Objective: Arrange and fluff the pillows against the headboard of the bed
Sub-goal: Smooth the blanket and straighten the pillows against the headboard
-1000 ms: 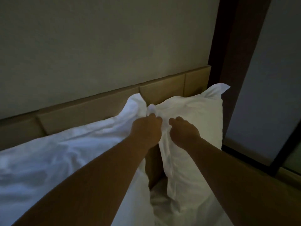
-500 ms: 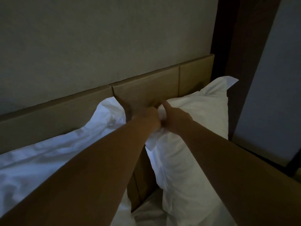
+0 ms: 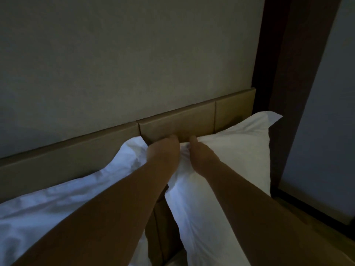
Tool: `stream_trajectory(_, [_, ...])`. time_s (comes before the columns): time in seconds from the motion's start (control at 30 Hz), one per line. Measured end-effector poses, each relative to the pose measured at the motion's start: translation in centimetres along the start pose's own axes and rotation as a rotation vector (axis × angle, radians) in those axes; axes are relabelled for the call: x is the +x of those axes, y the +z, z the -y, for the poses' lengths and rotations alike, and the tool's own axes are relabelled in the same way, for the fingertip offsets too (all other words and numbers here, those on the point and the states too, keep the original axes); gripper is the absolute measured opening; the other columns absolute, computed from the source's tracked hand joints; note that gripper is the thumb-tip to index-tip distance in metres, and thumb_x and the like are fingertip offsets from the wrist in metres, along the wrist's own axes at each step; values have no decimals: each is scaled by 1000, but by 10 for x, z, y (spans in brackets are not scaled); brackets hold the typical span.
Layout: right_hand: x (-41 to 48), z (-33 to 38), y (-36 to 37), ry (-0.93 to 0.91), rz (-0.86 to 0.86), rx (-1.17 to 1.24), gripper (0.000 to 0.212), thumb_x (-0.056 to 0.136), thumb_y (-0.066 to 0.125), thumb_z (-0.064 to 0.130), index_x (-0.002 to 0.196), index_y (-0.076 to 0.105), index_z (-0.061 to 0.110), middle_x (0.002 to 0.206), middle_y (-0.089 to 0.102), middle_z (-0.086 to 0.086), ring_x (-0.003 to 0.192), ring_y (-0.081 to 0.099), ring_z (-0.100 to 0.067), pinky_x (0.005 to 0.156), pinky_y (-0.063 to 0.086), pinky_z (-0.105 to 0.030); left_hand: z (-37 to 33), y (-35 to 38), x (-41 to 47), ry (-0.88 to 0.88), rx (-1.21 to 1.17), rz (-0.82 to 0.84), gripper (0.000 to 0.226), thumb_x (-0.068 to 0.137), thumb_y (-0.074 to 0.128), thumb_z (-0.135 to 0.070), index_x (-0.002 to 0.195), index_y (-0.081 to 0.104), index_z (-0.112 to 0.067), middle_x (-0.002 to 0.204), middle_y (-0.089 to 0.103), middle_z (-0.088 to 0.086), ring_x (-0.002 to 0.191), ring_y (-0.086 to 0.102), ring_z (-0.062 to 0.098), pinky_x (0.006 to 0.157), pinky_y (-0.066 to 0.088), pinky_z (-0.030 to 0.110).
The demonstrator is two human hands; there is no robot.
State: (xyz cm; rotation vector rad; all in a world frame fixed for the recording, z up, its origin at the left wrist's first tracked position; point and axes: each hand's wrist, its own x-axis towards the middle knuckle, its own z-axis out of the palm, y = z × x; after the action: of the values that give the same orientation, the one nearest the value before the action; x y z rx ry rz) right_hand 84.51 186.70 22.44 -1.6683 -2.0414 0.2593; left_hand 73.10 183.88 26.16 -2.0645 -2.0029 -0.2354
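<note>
In dim light, two bare forearms reach forward over a bed toward a tan padded headboard (image 3: 176, 120) built of rectangular panels, which runs along a plain pale wall (image 3: 124, 54). The left hand (image 3: 163, 148) and the right hand (image 3: 199, 154) sit close together, nearly touching, both curled around the bunched upper-left corner of a plump white fabric pillow (image 3: 230, 150) — the cloth gathers into creases in the narrow gap between them. The fingers of each hand fold over the top edge of that corner and out of sight, so exactly how much fabric each one pinches cannot be told, but both look closed on it rather than spread. This pillow stands upright on the right side of the bed, leaning back against the headboard, its pointed upper-right corner poking up past the headboard's end beside a dark brown vertical frame (image 3: 284, 93). To the left lies a second white pillow (image 3: 57, 204), lower and more wrinkled, its upper corner rising against the headboard just beside the left wrist; the left forearm crosses over its right edge. Between the two pillows a strip of the tan headboard shows — the pillows do not meet there. On the far right, beyond the dark frame, a pale grey panel (image 3: 326, 131) fills the edge of the view.
</note>
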Motion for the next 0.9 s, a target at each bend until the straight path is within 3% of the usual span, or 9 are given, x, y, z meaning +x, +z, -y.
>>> stream_trajectory(0.1, [-10, -2, 5, -49, 3, -13, 51, 98, 40, 18, 147, 24, 20, 119, 61, -18, 106, 61, -34, 92, 49, -45, 0, 3, -12, 22, -84, -40, 36, 100, 42, -31, 132, 41, -15, 120, 64, 10, 106, 65, 28, 75, 45, 35])
stream_trajectory(0.2, [-32, -3, 1, -38, -14, 47, 59, 96, 39, 13, 149, 17, 26, 114, 62, -18, 98, 63, -36, 87, 52, -48, -6, -1, -34, 82, -124, -128, 44, 99, 43, -36, 137, 35, -16, 121, 61, 12, 104, 64, 31, 73, 45, 37])
stream_trajectory(0.3, [-68, -2, -1, -71, -53, 60, 56, 97, 44, 22, 148, 20, 21, 113, 64, -16, 100, 63, -31, 88, 49, -42, -13, 2, -64, 171, -209, -152, 52, 97, 46, -34, 145, 30, -18, 123, 60, 7, 108, 61, 25, 71, 44, 33])
stream_trajectory(0.43, [-132, -7, 11, -38, 22, 10, 45, 89, 51, 13, 133, 38, 13, 109, 62, -14, 100, 61, -31, 80, 46, -37, -24, 30, -124, 297, -174, -77, 59, 96, 48, -30, 147, 25, -13, 110, 61, 7, 79, 59, 19, 55, 43, 29])
stream_trajectory(0.5, [-168, -18, 33, 21, 63, -25, 41, 88, 50, 10, 128, 42, 15, 114, 60, -12, 104, 59, -29, 85, 46, -37, -28, 56, -159, 322, -209, -11, 61, 96, 48, -30, 149, 22, -16, 112, 60, 7, 85, 63, 24, 65, 51, 33])
stream_trajectory(0.57, [-212, -34, 66, 92, 136, -50, 38, 88, 49, 9, 126, 44, 15, 117, 59, -11, 107, 58, -29, 88, 46, -37, -33, 90, -201, 356, -231, 125, 60, 96, 47, -28, 150, 21, -18, 116, 59, 6, 92, 64, 26, 68, 47, 33])
stream_trajectory(0.73, [-322, -62, 162, 244, 332, -73, 26, 93, 46, 15, 119, 48, 17, 113, 59, -9, 106, 58, -28, 87, 47, -38, -36, 181, -316, 393, -221, 389, 45, 99, 40, -21, 144, 35, -17, 127, 57, 6, 109, 61, 27, 86, 50, 38])
stream_trajectory(0.9, [-392, -70, 256, 176, 575, -133, 32, 94, 46, 20, 126, 45, 17, 119, 57, -11, 111, 56, -30, 92, 48, -42, -26, 260, -413, 416, -53, 625, 30, 94, 48, -10, 123, 53, -13, 113, 60, 4, 101, 64, 25, 79, 47, 33])
